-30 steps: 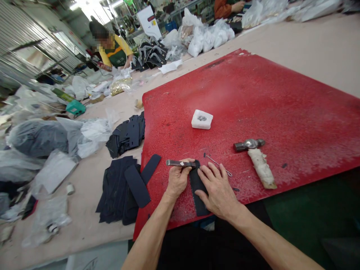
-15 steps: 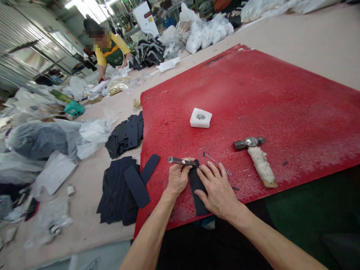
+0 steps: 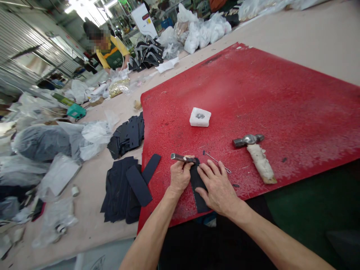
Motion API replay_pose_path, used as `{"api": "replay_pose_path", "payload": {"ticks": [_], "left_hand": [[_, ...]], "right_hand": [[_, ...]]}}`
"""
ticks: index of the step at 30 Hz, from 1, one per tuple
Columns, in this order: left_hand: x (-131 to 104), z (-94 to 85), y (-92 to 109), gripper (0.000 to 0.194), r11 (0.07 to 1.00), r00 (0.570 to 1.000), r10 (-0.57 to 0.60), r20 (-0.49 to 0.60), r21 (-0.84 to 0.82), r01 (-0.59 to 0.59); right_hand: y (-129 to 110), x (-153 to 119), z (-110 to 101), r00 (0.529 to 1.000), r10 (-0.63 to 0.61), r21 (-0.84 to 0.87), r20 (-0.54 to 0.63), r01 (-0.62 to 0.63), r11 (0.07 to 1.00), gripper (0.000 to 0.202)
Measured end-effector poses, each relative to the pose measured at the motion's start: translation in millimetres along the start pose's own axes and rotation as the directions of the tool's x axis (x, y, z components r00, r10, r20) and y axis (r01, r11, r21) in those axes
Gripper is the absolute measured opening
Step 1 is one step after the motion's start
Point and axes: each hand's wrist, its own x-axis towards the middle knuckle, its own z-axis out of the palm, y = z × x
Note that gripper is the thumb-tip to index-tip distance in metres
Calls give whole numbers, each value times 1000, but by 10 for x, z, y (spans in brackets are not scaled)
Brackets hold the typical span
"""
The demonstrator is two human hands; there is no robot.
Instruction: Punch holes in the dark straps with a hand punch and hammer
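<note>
My left hand (image 3: 180,174) is closed around a dark metal punch (image 3: 181,158), whose square, shiny end points up to the left. The punch's other end is at the top of a dark strip of material (image 3: 199,195) on the red mat. My right hand (image 3: 218,185) lies flat on the strip's right side, fingers spread, fingertips near the punch. Just beyond those fingers is a thin metal rod with a looped end (image 3: 215,159). A ball-peen hammer (image 3: 260,161), its handle wrapped in white, rests farther right.
A white block (image 3: 200,117) with a dark patch on top sits on the red mat (image 3: 253,86). Stacked dark pieces (image 3: 119,187) lie at its left edge, with more cut pieces (image 3: 128,135) behind. Plastic bags (image 3: 42,140) crowd the left. A person (image 3: 114,52) works across the table.
The view has shifted slightly. Both hands keep their places on the strip and the punch. The person across the table has moved their arm.
</note>
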Motion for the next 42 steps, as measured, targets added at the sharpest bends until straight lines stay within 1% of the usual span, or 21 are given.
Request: {"api": "replay_pose_path", "payload": {"ticks": [4, 11, 16, 21, 26, 32, 37, 42], "left_hand": [[-12, -26, 9, 21, 1000, 1000, -10, -7, -23, 10], [-36, -37, 4, 20, 999, 1000, -22, 10, -41, 22], [-31, -27, -18, 20, 999, 1000, 21, 0, -45, -21], [-34, -23, -18, 21, 998, 998, 55, 9, -10, -55], [-34, -25, -25, 21, 995, 995, 97, -12, 16, -97], [-39, -31, -36, 21, 996, 996, 90, -9, 27, -90], [-18, 6, -53, 20, 995, 996, 91, -1, 52, -90], [-21, 46, -78, 19, 991, 992, 127, -7, 43, -126]], "right_hand": [[7, 1, -11, 1000, 0, 7, -3, 0, 1000, 58], [14, 5, 0, 1000, 12, 19, 1, -12, 1000, 59], [16, 2, -10, 1000, 7, 23, -3, -7, 1000, 60], [26, 2, -11, 1000, 0, 23, -8, 0, 1000, 60], [26, -1, 21, 1000, 2, 19, -13, -2, 1000, 60], [29, -4, 26, 1000, 2, 15, -17, -1, 1000, 61], [19, 1, 9, 1000, 1, 12, -20, -1, 1000, 60], [3, -2, -3, 1000, -2, 3, -22, 2, 1000, 60]]}}
